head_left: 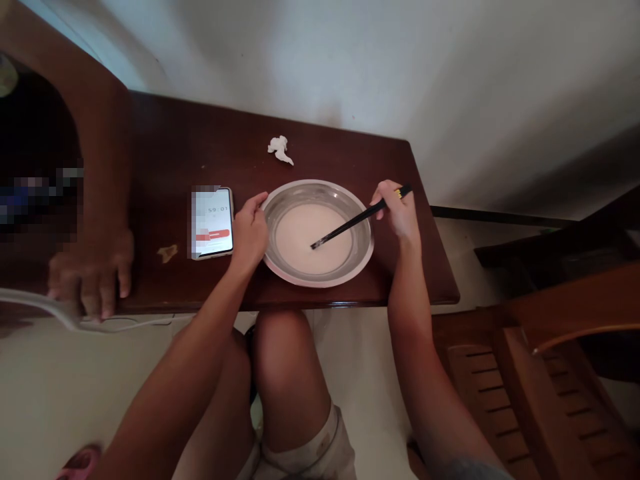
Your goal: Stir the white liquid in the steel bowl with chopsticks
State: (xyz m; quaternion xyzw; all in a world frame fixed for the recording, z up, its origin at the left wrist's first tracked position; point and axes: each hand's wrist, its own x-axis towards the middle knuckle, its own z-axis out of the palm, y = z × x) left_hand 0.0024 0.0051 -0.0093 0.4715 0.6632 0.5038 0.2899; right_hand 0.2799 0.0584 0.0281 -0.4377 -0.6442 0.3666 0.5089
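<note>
A shallow steel bowl (363, 220) of white liquid sits near the front edge of a dark wooden table (175, 147). My left hand (249, 230) grips the bowl's left rim with curled fingers. My right hand (400, 212) is closed on black chopsticks (350, 227), whose tips dip into the white liquid near the bowl's middle.
A phone (215, 222) with a lit screen lies just left of my left hand. A crumpled white tissue (280, 149) lies behind the bowl. Another person's hand (95, 270) rests on the table's left front edge. Wooden furniture (540, 373) stands to the right.
</note>
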